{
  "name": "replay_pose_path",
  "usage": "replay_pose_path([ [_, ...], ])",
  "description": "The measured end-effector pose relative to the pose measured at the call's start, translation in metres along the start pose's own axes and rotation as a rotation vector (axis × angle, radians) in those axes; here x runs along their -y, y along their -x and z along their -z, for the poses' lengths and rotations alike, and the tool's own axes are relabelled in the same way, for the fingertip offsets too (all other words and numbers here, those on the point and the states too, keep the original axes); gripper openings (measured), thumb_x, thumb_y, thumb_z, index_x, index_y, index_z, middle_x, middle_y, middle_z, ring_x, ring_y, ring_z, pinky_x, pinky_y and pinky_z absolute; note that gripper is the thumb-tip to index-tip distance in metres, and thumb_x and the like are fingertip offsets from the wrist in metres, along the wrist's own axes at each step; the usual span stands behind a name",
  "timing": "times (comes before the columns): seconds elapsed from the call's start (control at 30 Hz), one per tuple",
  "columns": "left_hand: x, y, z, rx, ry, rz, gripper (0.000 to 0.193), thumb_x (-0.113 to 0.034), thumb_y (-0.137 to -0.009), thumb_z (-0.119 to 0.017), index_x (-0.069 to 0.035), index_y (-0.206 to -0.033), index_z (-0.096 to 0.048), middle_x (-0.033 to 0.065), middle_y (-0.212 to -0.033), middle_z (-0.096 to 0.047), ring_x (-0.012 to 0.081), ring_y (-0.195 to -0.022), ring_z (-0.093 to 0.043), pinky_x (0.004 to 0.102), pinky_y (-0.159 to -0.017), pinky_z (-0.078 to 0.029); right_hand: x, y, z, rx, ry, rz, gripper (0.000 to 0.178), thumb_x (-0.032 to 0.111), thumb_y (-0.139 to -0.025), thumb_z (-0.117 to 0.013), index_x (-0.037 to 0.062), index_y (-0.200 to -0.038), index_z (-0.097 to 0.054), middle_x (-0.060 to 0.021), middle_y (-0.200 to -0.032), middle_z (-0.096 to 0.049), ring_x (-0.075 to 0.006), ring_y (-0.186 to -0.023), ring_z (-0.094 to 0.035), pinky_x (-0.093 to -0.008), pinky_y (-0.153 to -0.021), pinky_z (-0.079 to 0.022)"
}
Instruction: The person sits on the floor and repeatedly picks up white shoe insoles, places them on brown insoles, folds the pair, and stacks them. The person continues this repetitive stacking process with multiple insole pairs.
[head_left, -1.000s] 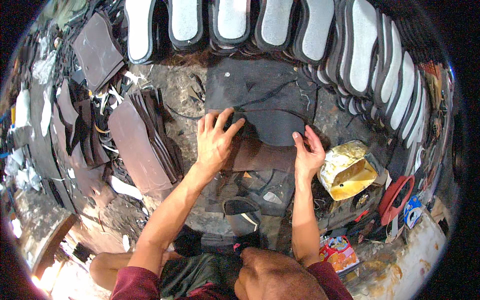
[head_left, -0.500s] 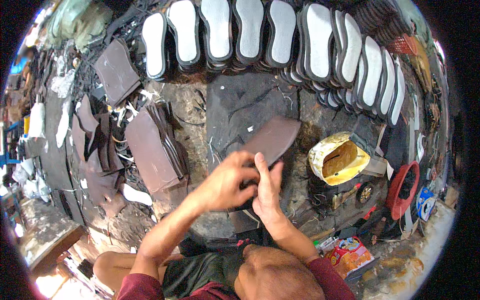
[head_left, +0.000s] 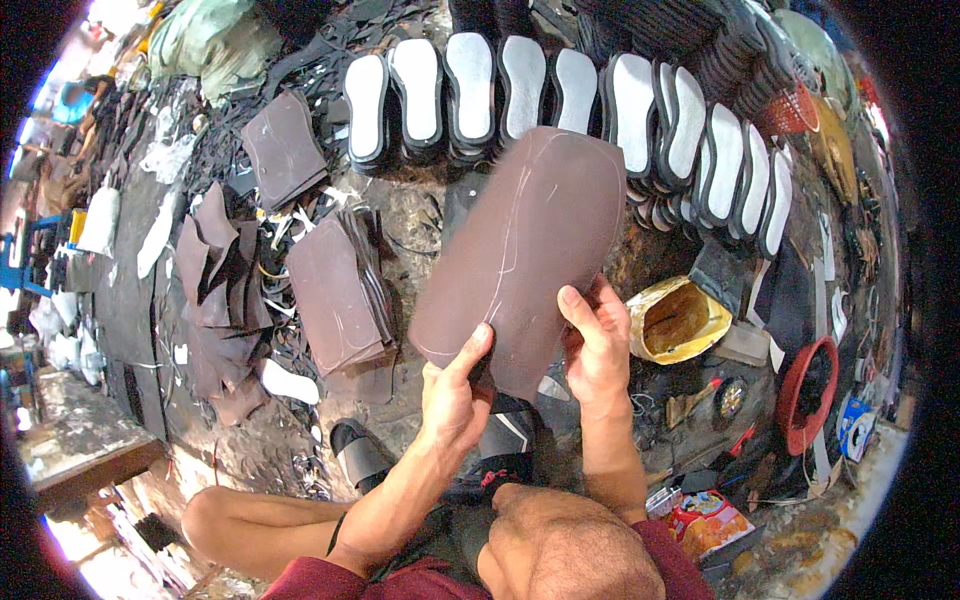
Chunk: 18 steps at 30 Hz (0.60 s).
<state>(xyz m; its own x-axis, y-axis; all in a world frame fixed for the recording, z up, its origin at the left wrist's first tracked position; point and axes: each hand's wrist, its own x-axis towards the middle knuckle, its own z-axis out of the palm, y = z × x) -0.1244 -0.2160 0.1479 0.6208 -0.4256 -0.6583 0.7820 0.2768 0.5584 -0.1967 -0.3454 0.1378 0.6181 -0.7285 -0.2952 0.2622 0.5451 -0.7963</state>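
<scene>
A brown sheet (head_left: pixel 545 240) of flat sole material, with pale curved outlines drawn on it, is raised in front of me, tilted away. My left hand (head_left: pixel 455 395) pinches its near left corner, thumb on top and fingers underneath. At the near right edge, my right hand (head_left: pixel 600 350) has its thumb against the sheet and its fingers partly behind it. Beyond the sheet, white-topped, dark-edged insoles (head_left: pixel 470 90) stand in stacks along a curved row; the sheet covers part of one stack.
Left of the sheet lie a stack of brown sheets (head_left: pixel 335 290), bent brown pieces (head_left: pixel 215 260) and another brown pile (head_left: pixel 283 150). To the right are a yellowish open container (head_left: pixel 690 345), a red ring-shaped basin (head_left: pixel 785 410) and a small snack packet (head_left: pixel 705 522). A wooden bench edge (head_left: pixel 100 470) is lower left.
My hands, close together over a brown piece before, are now apart at the near edges of a large brown sheet held up to view. The whole view has shifted slightly.
</scene>
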Motion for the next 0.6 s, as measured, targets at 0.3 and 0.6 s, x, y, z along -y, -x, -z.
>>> replay_pose_path([
  [0.3,0.004,-0.006,0.069,0.122,-0.503,-0.364,0.046,-0.014,-0.082,-0.083,0.001,-0.120,-0.063,0.0090,-0.113,-0.069,0.0194,-0.102,-0.064,0.0358,-0.094,-0.049,0.033,-0.061,0.057,0.002,-0.149,-0.015,0.029,0.024,-0.091,-0.072,0.0011,-0.110,-0.070,-0.0086,-0.111,-0.071,-0.0195,-0.103,-0.065,-0.0360,-0.096,-0.048],
  [0.6,0.009,0.012,0.018,0.171,-0.982,-0.654,0.067,-0.028,-0.089,-0.073,0.006,-0.139,-0.045,0.0216,-0.122,-0.067,0.0280,-0.114,-0.064,0.0378,-0.101,-0.046,-0.049,0.022,0.013,0.172,0.250,0.097,0.091,0.064,-0.092,-0.058,0.0016,-0.152,-0.032,-0.0136,-0.150,-0.044,-0.0216,-0.133,-0.045,-0.0353,-0.106,-0.040],
])
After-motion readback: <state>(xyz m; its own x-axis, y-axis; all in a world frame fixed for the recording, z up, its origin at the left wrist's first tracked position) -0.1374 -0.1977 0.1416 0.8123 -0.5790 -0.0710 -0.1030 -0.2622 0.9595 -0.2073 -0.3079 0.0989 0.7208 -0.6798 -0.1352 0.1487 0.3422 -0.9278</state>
